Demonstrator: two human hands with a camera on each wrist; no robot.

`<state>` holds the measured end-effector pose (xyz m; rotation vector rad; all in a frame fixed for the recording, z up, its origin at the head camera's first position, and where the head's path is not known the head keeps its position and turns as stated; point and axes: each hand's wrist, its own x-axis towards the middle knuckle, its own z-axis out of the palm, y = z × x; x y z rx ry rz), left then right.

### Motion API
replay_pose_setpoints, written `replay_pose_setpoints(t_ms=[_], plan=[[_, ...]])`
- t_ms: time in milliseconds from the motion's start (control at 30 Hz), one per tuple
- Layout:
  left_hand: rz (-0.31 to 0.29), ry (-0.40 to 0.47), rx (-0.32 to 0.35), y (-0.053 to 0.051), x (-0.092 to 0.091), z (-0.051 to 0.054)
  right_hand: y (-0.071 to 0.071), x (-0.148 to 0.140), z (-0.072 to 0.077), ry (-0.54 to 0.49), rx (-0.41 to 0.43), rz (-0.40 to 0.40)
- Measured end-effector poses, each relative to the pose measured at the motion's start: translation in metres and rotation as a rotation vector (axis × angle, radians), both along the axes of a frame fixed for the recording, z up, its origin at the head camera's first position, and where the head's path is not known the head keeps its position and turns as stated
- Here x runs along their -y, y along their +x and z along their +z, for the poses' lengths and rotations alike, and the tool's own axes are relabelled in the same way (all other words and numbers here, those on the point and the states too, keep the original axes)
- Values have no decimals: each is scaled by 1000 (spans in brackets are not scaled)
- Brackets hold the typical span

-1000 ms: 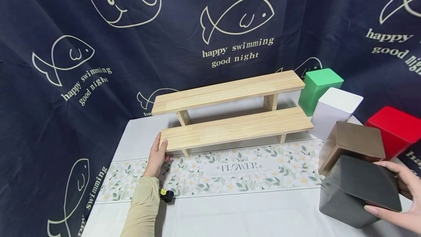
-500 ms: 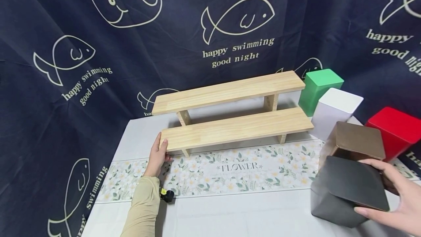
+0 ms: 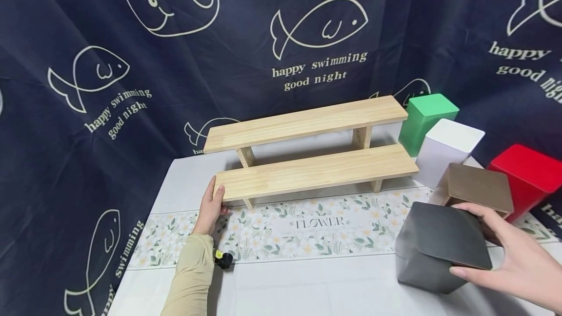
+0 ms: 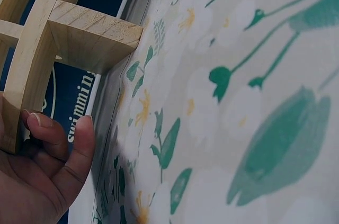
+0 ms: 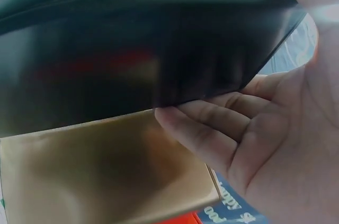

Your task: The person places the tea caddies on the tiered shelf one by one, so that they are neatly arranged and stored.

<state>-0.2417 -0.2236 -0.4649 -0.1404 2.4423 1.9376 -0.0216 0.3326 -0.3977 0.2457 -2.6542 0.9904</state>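
In the head view my left hand (image 3: 210, 208) grips the left end of the lower board of a two-tier wooden shelf (image 3: 316, 171); the left wrist view shows its fingers curled under that board (image 4: 33, 70). At the right, my right hand (image 3: 511, 257) holds a dark grey box (image 3: 443, 238) by its near right side, thumb and fingers on opposite edges. The right wrist view has the fingers (image 5: 212, 123) along the dark box (image 5: 201, 49), with the brown box (image 5: 106, 171) beyond it.
Behind the grey box stand a brown box (image 3: 480, 187), a red box (image 3: 527, 169), a white box (image 3: 452, 143) and a green box (image 3: 428, 116). A floral runner (image 3: 320, 238) crosses the white table. A dark printed curtain (image 3: 246, 72) hangs behind.
The dark grey box has moved left with my right hand, over the right part of the floral runner. My left hand still grips the shelf in the same place.
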Motion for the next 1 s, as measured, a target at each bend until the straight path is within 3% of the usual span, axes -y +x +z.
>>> replay_pose_setpoints(t_ms=[133, 233, 333, 633, 800, 1000], plan=[[-3, -6, 23, 10, -7, 19, -5, 4, 4, 25, 39, -6], [-2, -9, 21, 12, -7, 20, -8, 8, 7, 20, 47, 3], [-3, 7, 16, 9, -6, 16, -12, 13, 11, -7, 12, 37], [19, 15, -24, -5, 4, -12, -25, 22, 20, -35, -79, 92], [24, 24, -48, -7, 3, -14, -32, 27, 26, -49, -78, 110], [21, 41, -18, -7, 2, -12, -40, 32, 33, -54, -58, 113]])
